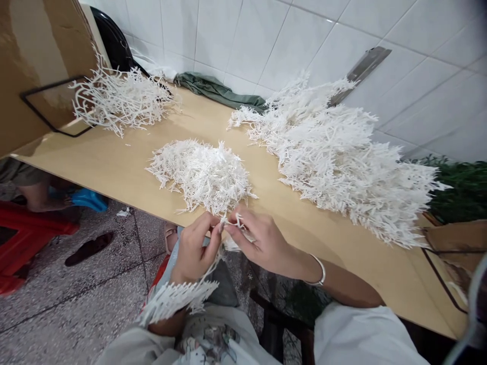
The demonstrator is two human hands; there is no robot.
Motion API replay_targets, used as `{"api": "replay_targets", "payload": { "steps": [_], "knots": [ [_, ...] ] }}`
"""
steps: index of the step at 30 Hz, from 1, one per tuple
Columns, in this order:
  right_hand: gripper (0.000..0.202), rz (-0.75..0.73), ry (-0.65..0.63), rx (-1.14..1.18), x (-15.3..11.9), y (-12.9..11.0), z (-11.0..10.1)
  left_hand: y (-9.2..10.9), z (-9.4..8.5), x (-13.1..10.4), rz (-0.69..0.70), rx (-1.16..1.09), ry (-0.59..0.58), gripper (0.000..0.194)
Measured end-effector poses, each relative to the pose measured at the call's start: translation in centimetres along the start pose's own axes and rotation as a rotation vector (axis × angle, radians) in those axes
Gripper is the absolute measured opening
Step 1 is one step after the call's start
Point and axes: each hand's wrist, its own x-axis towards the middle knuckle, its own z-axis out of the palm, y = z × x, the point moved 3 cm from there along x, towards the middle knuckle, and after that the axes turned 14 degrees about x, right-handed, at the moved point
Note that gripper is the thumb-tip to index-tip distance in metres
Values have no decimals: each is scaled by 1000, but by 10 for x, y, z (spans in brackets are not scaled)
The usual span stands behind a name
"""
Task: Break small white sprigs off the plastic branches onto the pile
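A: Item in your hands, and where?
B: One white sprig (238, 221), at the near edge of the table (125, 170), just before the small heap (207, 175). Your left hand (196, 246) and right hand (264, 242) both pinch it.
A: Handling?
B: Probably light, springy, thin-pronged; likely tears if yanked. Best hold: by its stem.

Wkshop: tbl (267, 177) w/ sprig piles (342, 157)
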Motion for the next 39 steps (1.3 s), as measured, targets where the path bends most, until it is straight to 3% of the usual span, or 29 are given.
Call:
{"api": "replay_targets", "payload": {
  "steps": [4,9,13,16,21,26,29,34,36,39],
  "knots": [
    [28,50,-84,150,1,-2,3,-3,4,-5,-149,-139,-77,28],
    [33,172,-42,293,-1,7,6,1,5,-6,-130,-92,-124,31],
    [37,206,-14,395,-1,10,8,0,4,-4,-149,-53,-72,31],
    [39,247,-37,554,-2,13,11,-6,6,-6,-199,-226,-69,39],
    [41,350,-102,1023,-6,19,24,-17,23,-10,-326,-705,-188,56],
    [45,357,-109,1350,-7,20,31,-11,33,-7,-270,-764,-222,61],
    [49,353,-124,1271,-3,20,27,-7,28,-7,-235,-719,-179,59],
    [51,189,-124,759,1,10,14,-1,14,-13,-162,-538,31,51],
    [51,84,-115,678,-2,3,14,3,16,-16,-222,-660,29,54],
    [48,-32,-103,695,-10,-3,18,12,26,-19,-421,-1011,-26,61]
  ]
}}
